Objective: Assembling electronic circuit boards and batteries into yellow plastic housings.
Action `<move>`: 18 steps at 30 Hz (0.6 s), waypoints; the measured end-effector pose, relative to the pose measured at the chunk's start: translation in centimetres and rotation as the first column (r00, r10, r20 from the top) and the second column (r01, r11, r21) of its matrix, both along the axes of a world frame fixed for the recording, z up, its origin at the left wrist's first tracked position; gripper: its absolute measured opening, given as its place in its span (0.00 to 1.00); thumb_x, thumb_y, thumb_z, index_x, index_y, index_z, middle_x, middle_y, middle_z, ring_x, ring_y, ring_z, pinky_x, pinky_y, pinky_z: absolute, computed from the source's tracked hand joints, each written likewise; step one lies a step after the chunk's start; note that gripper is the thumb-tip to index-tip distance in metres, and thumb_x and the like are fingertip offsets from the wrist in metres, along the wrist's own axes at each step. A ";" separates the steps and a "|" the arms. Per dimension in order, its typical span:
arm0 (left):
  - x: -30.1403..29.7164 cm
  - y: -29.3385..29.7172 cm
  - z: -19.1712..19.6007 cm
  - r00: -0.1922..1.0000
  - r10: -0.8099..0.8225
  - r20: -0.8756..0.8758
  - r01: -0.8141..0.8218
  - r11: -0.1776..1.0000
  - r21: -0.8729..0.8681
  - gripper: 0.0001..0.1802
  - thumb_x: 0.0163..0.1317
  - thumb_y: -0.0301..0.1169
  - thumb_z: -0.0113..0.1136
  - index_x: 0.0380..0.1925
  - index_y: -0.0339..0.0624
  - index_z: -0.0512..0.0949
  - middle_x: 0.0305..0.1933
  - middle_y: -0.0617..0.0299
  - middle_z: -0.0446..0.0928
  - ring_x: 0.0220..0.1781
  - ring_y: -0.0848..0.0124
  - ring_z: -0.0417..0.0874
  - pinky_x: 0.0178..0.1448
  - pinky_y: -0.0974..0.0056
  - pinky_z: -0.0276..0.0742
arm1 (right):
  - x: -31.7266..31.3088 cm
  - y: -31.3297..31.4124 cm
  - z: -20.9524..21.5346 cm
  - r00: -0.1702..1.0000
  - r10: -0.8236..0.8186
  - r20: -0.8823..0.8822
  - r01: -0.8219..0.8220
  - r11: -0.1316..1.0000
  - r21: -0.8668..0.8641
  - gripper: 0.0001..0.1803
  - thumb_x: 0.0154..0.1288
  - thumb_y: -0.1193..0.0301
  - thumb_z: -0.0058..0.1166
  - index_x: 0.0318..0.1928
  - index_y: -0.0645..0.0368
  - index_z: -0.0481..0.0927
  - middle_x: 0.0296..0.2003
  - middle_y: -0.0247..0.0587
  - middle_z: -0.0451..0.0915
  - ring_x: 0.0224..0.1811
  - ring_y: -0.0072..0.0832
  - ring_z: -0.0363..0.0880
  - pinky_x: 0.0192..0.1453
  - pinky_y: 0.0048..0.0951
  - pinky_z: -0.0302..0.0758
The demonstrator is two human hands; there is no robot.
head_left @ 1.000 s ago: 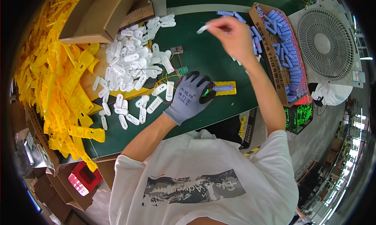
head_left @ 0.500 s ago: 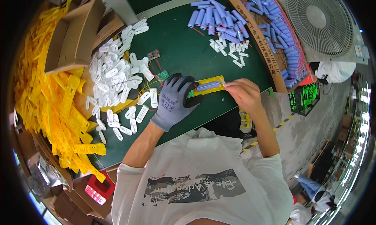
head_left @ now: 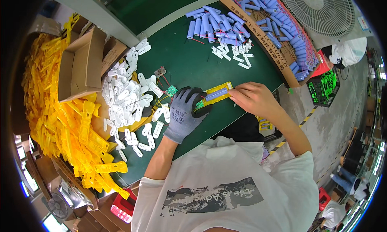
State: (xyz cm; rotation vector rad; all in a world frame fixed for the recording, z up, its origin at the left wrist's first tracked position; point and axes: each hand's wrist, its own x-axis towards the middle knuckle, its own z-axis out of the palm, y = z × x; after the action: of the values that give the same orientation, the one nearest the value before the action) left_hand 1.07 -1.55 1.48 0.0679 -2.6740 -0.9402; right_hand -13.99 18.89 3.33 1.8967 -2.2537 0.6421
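Observation:
My left hand, in a grey and black glove, rests on the green table and holds down the left end of a yellow plastic holder. A blue cylindrical cell lies in the holder. Bare, my right hand pinches the holder's right end with its fingertips on the cell. A small green circuit board with thin wires lies just left of my gloved hand.
White plastic pieces are spread at the left, beside a heap of yellow holders and an open cardboard box. Loose blue cells and a wooden tray of cells lie at the back right. A fan stands beyond.
My right hand came back from the far side of the table with a blue cell and now presses it into the yellow holder. My left hand stayed on the holder.

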 end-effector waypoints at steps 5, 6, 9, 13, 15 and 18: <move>-0.2 -0.1 -0.1 0.999 -0.021 -0.050 0.023 0.999 0.032 0.21 0.43 0.35 0.72 0.38 0.43 0.76 0.46 0.56 0.76 0.48 0.54 0.75 0.54 0.52 0.70 | -0.8 -0.9 0.3 0.994 0.052 0.097 -0.048 0.998 -0.043 0.12 0.50 0.70 0.65 0.32 0.55 0.75 0.33 0.33 0.79 0.38 0.30 0.78 0.40 0.30 0.78; -0.2 -0.4 -0.2 0.997 -0.053 -0.058 0.054 0.998 0.015 0.23 0.43 0.35 0.72 0.40 0.43 0.75 0.46 0.56 0.76 0.48 0.54 0.76 0.54 0.52 0.71 | -1.0 -1.2 0.6 0.992 0.034 0.119 -0.029 0.999 -0.039 0.12 0.50 0.69 0.66 0.31 0.55 0.75 0.37 0.33 0.78 0.39 0.30 0.77 0.39 0.32 0.77; -0.1 -1.1 -0.7 0.988 -0.099 -0.121 0.102 0.995 0.018 0.23 0.40 0.32 0.73 0.39 0.42 0.76 0.47 0.55 0.77 0.48 0.53 0.76 0.52 0.52 0.72 | -1.3 -0.8 -0.6 0.959 0.094 0.266 -0.085 0.995 -0.042 0.13 0.48 0.69 0.67 0.30 0.56 0.74 0.37 0.34 0.77 0.38 0.32 0.76 0.39 0.32 0.77; 0.8 -0.9 1.2 0.958 0.002 -0.288 -0.010 1.000 -0.025 0.29 0.43 0.37 0.71 0.48 0.47 0.75 0.59 0.52 0.68 0.57 0.51 0.71 0.60 0.49 0.68 | -1.5 0.1 0.6 0.953 -0.046 0.300 0.083 0.990 -0.111 0.14 0.41 0.74 0.72 0.25 0.57 0.76 0.36 0.36 0.78 0.35 0.33 0.78 0.37 0.30 0.75; 1.5 -0.9 0.1 0.937 0.078 -0.340 -0.079 0.997 0.013 0.32 0.43 0.37 0.70 0.53 0.48 0.73 0.61 0.51 0.66 0.60 0.50 0.68 0.62 0.49 0.66 | -2.7 -0.5 1.1 0.940 -0.181 0.289 0.244 0.949 -0.197 0.14 0.39 0.76 0.73 0.23 0.58 0.77 0.34 0.39 0.78 0.34 0.32 0.78 0.37 0.30 0.75; 1.8 -0.3 -0.8 0.919 -0.051 -0.391 0.047 0.999 -0.019 0.30 0.45 0.37 0.68 0.51 0.47 0.72 0.56 0.51 0.68 0.59 0.53 0.70 0.61 0.51 0.67 | -4.7 -5.5 3.5 0.901 -0.384 0.202 0.427 0.869 -0.252 0.13 0.42 0.74 0.72 0.25 0.60 0.77 0.28 0.41 0.78 0.30 0.35 0.78 0.35 0.31 0.74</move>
State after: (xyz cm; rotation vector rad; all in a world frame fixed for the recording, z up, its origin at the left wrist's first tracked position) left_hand 2.92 -1.80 0.72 -0.1734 -2.3167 -0.8514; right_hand -18.67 13.42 6.85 1.2213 -2.3769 0.9995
